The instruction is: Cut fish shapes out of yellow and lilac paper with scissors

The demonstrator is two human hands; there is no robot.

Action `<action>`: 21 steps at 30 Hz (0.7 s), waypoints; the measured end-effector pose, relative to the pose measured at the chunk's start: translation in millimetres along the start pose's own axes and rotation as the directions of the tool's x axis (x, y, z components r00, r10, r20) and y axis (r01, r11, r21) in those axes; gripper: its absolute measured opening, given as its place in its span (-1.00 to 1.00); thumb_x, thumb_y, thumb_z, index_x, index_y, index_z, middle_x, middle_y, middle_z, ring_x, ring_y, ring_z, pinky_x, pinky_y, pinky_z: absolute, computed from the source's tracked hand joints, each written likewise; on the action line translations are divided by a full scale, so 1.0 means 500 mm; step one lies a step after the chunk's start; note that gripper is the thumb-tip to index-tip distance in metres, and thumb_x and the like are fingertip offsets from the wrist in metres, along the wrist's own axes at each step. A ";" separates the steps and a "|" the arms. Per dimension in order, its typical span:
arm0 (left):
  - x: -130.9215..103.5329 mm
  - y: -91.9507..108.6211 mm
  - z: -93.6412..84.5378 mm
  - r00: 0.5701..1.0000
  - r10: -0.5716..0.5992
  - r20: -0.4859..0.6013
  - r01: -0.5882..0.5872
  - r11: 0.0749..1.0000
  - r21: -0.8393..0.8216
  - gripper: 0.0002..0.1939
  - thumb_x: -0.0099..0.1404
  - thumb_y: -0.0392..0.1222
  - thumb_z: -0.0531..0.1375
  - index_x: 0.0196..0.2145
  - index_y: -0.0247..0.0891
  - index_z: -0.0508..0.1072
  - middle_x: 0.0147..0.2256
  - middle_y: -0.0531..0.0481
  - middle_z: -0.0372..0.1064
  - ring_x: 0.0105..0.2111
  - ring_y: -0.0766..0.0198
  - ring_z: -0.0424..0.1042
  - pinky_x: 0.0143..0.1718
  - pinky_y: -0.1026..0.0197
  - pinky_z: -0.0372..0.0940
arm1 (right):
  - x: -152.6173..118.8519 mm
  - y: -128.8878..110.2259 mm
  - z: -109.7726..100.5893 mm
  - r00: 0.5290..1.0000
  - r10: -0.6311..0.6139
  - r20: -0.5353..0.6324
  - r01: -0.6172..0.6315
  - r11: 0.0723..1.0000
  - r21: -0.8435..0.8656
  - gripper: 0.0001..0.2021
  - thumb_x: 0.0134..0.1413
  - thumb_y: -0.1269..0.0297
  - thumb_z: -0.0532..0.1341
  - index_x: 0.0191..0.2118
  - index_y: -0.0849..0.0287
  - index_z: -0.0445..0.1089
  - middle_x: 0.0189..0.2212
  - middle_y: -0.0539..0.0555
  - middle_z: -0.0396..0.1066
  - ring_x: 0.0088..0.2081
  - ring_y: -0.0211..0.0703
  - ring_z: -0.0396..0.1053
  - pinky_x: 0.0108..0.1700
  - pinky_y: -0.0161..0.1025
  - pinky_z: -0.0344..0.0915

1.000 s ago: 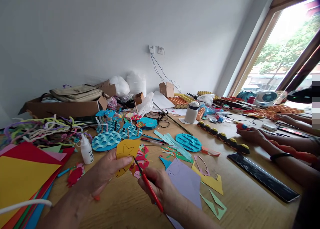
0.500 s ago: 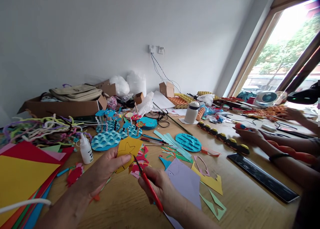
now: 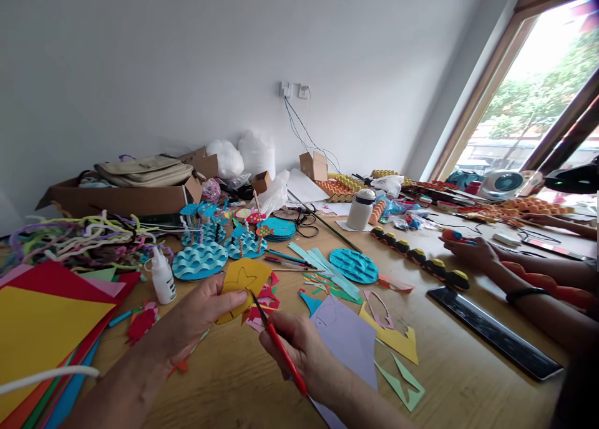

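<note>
Left hand [image 3: 208, 305] grip pinches yellow paper [image 3: 248, 274]; right hand [image 3: 299, 346] grip holds red scissors [image 3: 287, 358]. Best turn the paper, scissors steady.

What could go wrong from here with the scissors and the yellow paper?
The scissors point close to the left grip on the yellow paper, so a slip might nick it. Their tips also sit near the drawn star; a cut could stray over its outline. The glue bottle stands near the left forearm and might get knocked.
</note>
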State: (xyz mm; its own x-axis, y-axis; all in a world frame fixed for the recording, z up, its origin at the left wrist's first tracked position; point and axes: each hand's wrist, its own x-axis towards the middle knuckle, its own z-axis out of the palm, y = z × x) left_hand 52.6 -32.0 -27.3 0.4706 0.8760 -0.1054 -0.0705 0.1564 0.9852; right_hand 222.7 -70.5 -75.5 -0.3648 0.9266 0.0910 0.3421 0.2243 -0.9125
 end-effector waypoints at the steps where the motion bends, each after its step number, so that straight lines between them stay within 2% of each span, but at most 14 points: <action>1: -0.001 0.002 0.000 1.000 -0.003 0.004 0.003 1.000 -0.002 -0.89 0.08 -0.19 0.23 -0.49 -0.23 0.55 -0.48 0.05 0.52 -0.43 0.27 0.42 -0.32 0.30 0.28 | 0.000 -0.001 -0.001 1.000 0.000 0.003 0.000 1.000 -0.005 -0.76 0.05 0.25 0.04 -0.58 0.17 0.06 -0.67 -0.13 -0.10 -0.60 -0.39 -0.13 -0.58 -0.38 -0.16; 4: -0.003 0.006 0.000 0.999 -0.028 0.030 0.028 1.000 0.005 -0.86 0.08 -0.20 0.22 -0.38 -0.21 0.56 -0.41 0.03 0.54 -0.38 0.21 0.44 -0.26 0.24 0.29 | -0.002 -0.002 -0.002 1.000 0.004 0.008 -0.004 1.000 -0.020 -0.75 0.05 0.25 0.05 -0.58 0.18 0.07 -0.68 -0.13 -0.10 -0.60 -0.40 -0.13 -0.59 -0.39 -0.17; 8: -0.006 0.007 -0.004 1.000 -0.024 0.009 0.024 0.999 0.039 -0.89 0.07 -0.20 0.21 -0.44 -0.20 0.55 -0.45 0.04 0.53 -0.38 0.19 0.43 -0.29 0.23 0.28 | -0.001 0.003 -0.001 1.000 -0.008 -0.011 0.007 0.998 -0.058 -0.72 0.06 0.25 0.07 -0.59 0.18 0.04 -0.69 -0.14 -0.09 -0.61 -0.41 -0.14 -0.61 -0.40 -0.17; 14: -0.007 0.001 -0.012 0.999 -0.019 0.031 0.018 0.998 0.060 -0.90 0.10 -0.23 0.19 -0.48 -0.21 0.53 -0.45 0.06 0.51 -0.43 0.27 0.39 -0.32 0.27 0.26 | 0.002 0.013 0.001 0.998 -0.056 -0.023 0.052 0.989 -0.141 -0.70 0.08 0.21 0.08 -0.58 0.18 0.04 -0.70 -0.14 -0.06 -0.62 -0.42 -0.13 -0.62 -0.41 -0.17; 18: -0.007 0.002 -0.012 1.000 -0.006 0.014 0.005 0.999 0.051 -0.89 0.10 -0.21 0.20 -0.52 -0.21 0.51 -0.47 0.06 0.51 -0.41 0.26 0.41 -0.31 0.28 0.26 | 0.003 0.008 -0.001 1.000 -0.015 -0.024 0.011 0.989 -0.147 -0.71 0.07 0.21 0.07 -0.58 0.18 0.04 -0.67 -0.13 -0.06 -0.60 -0.41 -0.11 -0.60 -0.40 -0.16; 21: -0.005 0.004 -0.007 1.000 0.016 0.004 -0.016 0.999 0.028 -0.91 0.09 -0.20 0.21 -0.47 -0.20 0.52 -0.44 0.04 0.53 -0.40 0.21 0.43 -0.28 0.24 0.28 | 0.002 0.003 -0.002 1.000 0.000 -0.005 -0.001 0.994 -0.112 -0.73 0.07 0.20 0.04 -0.57 0.18 0.06 -0.66 -0.12 -0.06 -0.58 -0.39 -0.10 -0.59 -0.40 -0.16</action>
State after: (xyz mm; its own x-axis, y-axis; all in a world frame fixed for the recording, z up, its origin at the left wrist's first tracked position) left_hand 48.1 -32.2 -25.4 0.4731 0.8764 -0.0895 -0.0534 0.1300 0.9901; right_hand 223.8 -68.9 -76.2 -0.3600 0.9283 0.0929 0.4374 0.2558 -0.8621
